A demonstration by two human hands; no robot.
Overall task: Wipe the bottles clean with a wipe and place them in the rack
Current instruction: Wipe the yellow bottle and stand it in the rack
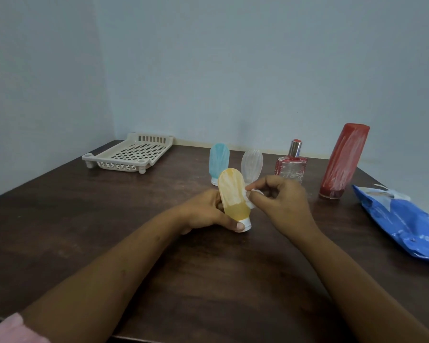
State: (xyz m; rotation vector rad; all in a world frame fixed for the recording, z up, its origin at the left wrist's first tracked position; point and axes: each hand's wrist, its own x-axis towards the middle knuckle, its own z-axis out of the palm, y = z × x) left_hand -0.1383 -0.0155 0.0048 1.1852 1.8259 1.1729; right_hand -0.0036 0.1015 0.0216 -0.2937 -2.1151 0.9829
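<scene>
— Yellow bottle [233, 194]: where is it, and who has it?
— It is held just above the table [60, 231], cap down and tilted slightly. The left hand [203, 211] has it, with its grip curled round the lower body and the thumb across the white cap.
— And the other hand?
— The right hand [278, 201] pinches a bunched white wipe [252, 198] in a narrow grip and presses it to the bottle's right edge, about halfway up.
— How clean is it?
— Partly, I'd judge. The lower part looks clear amber, while the upper part is streaked white.
— Anything in the rack [129, 154]?
— No bottle that I can see. It sits at the far left of the table, well apart from both hands.
— So what's left?
— Nearly everything. The blue bottle [219, 160], the clear bottle [252, 164], the perfume bottle [291, 164] and the tall red bottle [342, 162] stand at the back, all smeared white and none in hand. Each needs wiping and carrying to the rack once this one is finished.
— More wipes?
— A blue wipes pack [401, 224] lies at the right edge, near the red bottle.
</scene>
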